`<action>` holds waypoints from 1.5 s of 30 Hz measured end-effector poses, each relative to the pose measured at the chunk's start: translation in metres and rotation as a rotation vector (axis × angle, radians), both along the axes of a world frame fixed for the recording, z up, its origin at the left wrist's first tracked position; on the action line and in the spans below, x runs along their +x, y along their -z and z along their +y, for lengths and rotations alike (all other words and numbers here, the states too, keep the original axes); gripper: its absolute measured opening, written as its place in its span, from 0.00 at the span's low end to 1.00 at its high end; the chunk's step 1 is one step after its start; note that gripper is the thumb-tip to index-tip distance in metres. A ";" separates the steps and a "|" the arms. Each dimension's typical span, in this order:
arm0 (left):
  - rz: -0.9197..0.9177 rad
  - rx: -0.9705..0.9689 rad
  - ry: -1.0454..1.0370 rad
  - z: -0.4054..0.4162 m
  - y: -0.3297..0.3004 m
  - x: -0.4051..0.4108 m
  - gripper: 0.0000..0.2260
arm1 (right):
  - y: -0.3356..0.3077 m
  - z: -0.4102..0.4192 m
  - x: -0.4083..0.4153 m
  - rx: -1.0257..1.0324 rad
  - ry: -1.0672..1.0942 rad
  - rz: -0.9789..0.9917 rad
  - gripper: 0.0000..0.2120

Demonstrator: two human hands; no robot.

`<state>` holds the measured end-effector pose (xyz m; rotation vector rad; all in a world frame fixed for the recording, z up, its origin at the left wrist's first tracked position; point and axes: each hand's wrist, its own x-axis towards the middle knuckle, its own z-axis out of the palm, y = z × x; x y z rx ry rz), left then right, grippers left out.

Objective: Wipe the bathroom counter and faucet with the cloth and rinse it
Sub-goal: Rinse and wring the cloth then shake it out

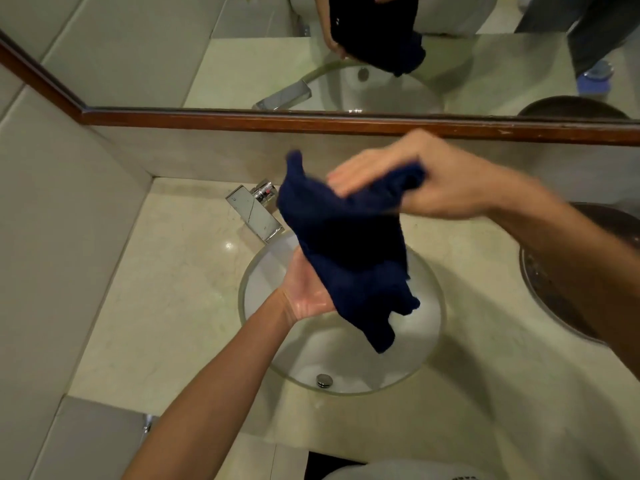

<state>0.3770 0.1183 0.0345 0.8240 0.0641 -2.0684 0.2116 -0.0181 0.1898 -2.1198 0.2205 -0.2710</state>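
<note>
A dark blue cloth [349,251] hangs above the round glass basin [434,337]. My right hand [415,178] grips its upper part, blurred by motion. My left hand [304,289] is palm up under the cloth's lower half, touching it with the fingers hidden behind the fabric. The chrome faucet [256,213] stands at the basin's back left; no water stream is visible. The beige marble counter [166,289] surrounds the basin.
A wood-framed mirror [346,121] runs along the back wall. A dark round bowl [547,278] sits on the counter at the right, partly behind my right forearm. A tiled wall closes the left side. The basin's drain plug [324,380] is near the front.
</note>
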 end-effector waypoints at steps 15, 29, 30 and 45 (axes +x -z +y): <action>-0.226 -0.284 -0.029 -0.004 -0.034 0.018 0.28 | 0.134 0.065 -0.041 1.241 0.574 -0.054 0.46; -1.103 -0.100 -0.134 0.014 -0.021 -0.008 0.07 | 0.159 0.063 -0.003 0.325 0.956 -0.001 0.12; -1.136 -0.102 -0.161 0.012 -0.020 -0.012 0.07 | 0.160 0.066 0.002 0.218 1.006 -0.045 0.12; -0.734 -0.108 -0.422 0.042 -0.003 -0.006 0.23 | 0.183 0.098 0.005 0.421 0.859 -0.083 0.21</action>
